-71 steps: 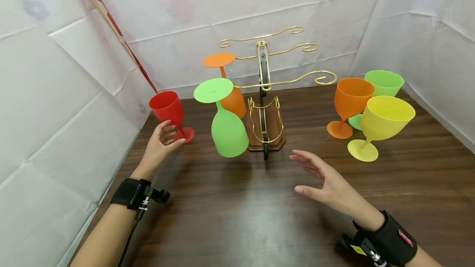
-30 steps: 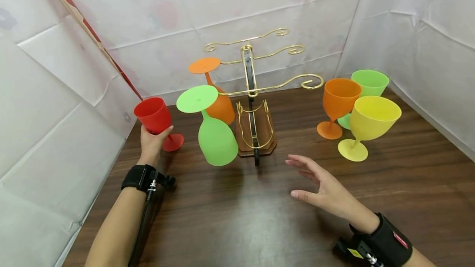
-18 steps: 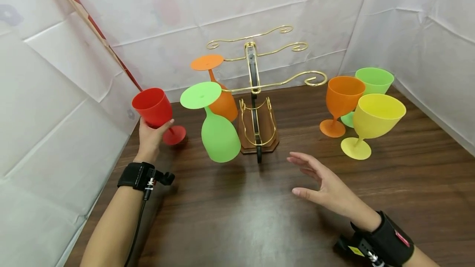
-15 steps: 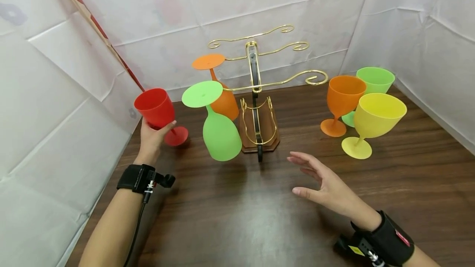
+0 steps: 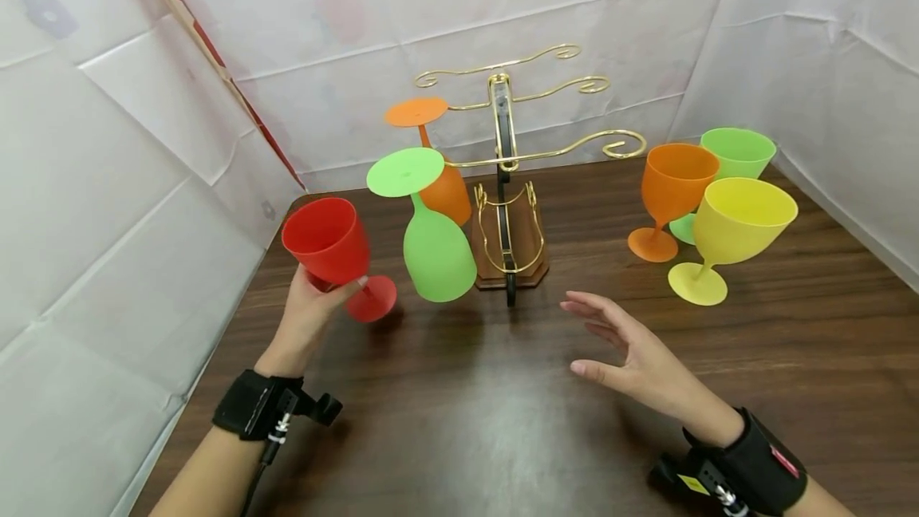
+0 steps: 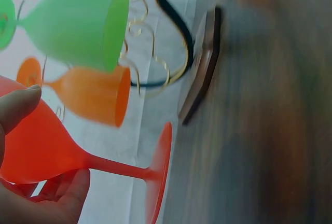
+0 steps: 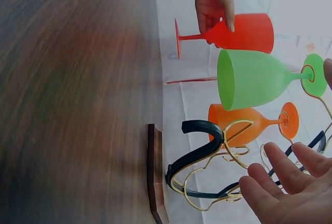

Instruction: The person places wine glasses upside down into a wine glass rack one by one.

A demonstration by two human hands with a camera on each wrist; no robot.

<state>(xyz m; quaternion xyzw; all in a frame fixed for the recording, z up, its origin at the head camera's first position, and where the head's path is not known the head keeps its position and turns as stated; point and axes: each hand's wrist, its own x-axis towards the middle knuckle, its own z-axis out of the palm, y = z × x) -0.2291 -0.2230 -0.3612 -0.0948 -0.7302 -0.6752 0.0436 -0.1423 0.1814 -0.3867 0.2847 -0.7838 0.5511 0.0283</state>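
My left hand [image 5: 309,313] grips a red goblet [image 5: 330,242] round the lower bowl, and the goblet is upright, lifted off the table. The left wrist view shows the thumb across the red goblet's bowl [image 6: 41,141] and fingers curled beneath. To its right a green goblet [image 5: 438,254] and an orange goblet [image 5: 448,194] hang upside down from the left side of a gold wire rack [image 5: 506,158]. My right hand [image 5: 632,349] hovers in front of the rack with fingers spread, touching nothing.
On the right stand an orange goblet [image 5: 675,182], a yellow goblet [image 5: 743,222] and a green goblet [image 5: 739,151], all upright on the brown wooden table [image 5: 459,421]. The rack's right arms carry no goblets. White cloth [image 5: 359,14] surrounds the table's back and sides.
My left hand first reached beside the red goblet, then took hold of its bowl. It has lifted the goblet and brought it nearer to me. My right hand stays about where it was.
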